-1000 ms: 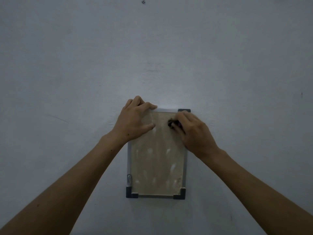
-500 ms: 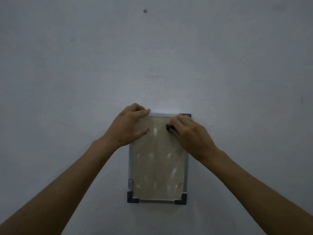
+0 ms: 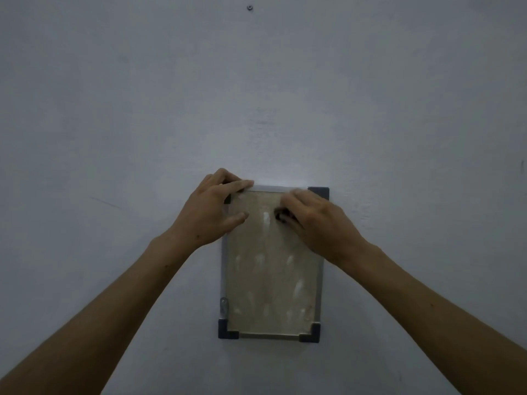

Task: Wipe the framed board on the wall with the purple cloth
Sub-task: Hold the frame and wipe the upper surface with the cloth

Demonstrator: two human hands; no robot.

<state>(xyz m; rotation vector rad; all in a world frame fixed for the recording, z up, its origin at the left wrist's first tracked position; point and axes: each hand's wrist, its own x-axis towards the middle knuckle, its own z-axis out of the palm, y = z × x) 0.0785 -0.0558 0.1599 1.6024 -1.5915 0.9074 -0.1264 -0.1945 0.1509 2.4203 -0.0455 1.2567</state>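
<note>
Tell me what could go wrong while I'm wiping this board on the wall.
1. The left hand grips only the top-left corner of the framed board; a hard push might tilt or unseat it.
2. The cloth is bunched almost out of sight under the right hand, so bare fingers may smear the surface.
3. Pale smudges lower down could be missed.

frame (image 3: pixel 224 269): silvery metal, dark plastic corners | board (image 3: pixel 273 280): smudged, dull | wall (image 3: pixel 142 109): matt paint
</note>
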